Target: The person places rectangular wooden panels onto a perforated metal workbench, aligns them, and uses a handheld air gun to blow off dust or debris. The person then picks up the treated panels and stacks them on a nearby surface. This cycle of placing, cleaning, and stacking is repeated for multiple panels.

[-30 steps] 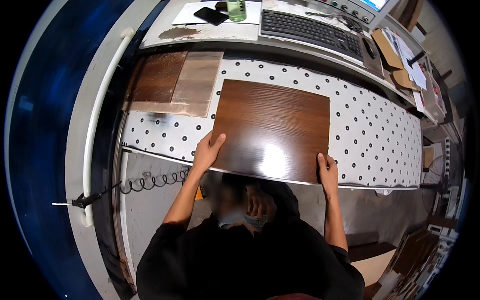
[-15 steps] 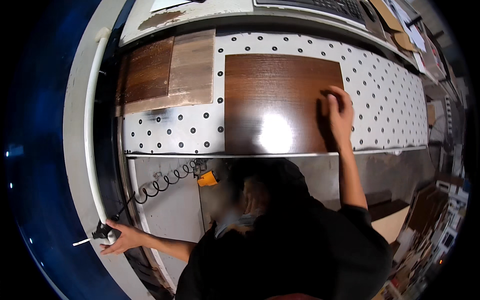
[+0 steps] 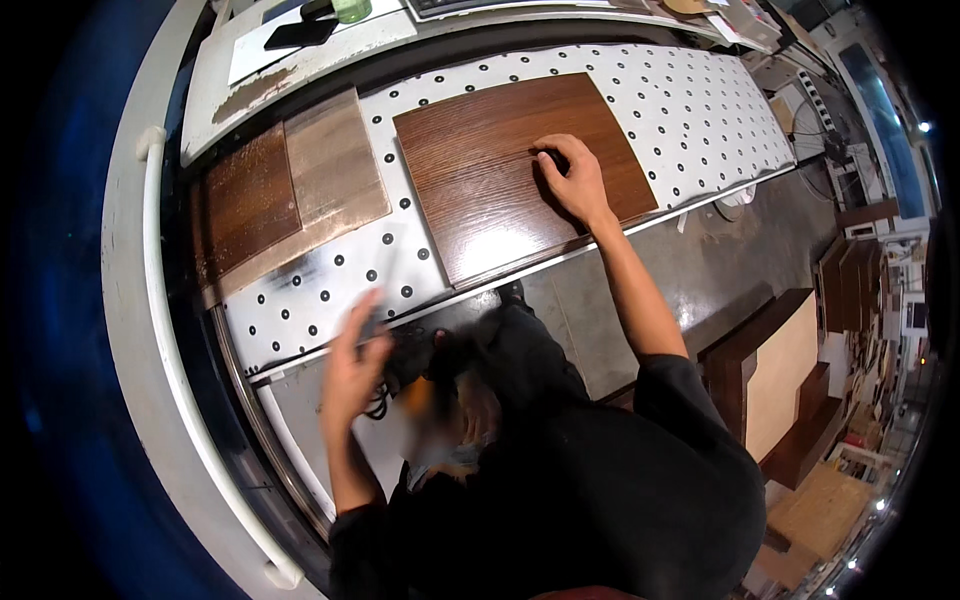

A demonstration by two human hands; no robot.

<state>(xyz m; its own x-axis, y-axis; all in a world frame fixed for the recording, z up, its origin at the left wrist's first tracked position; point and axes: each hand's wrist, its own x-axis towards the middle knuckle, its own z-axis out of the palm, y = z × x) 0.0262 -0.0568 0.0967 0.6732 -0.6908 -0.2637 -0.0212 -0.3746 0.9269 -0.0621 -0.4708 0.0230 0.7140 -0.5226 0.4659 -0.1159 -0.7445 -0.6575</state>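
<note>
Now the dark wood panel, long axis slanting across the dotted white table, is pressed flat under the right hand; the blurred left hand, grip unreadable, is raised nearer its front-left corner.

two veneer samples, black phone, green bottle

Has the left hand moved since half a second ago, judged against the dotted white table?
Yes. The left hand, blurred, is now up at the near edge of the dotted white table; earlier it was low, away from that edge, by the white rail.
</note>
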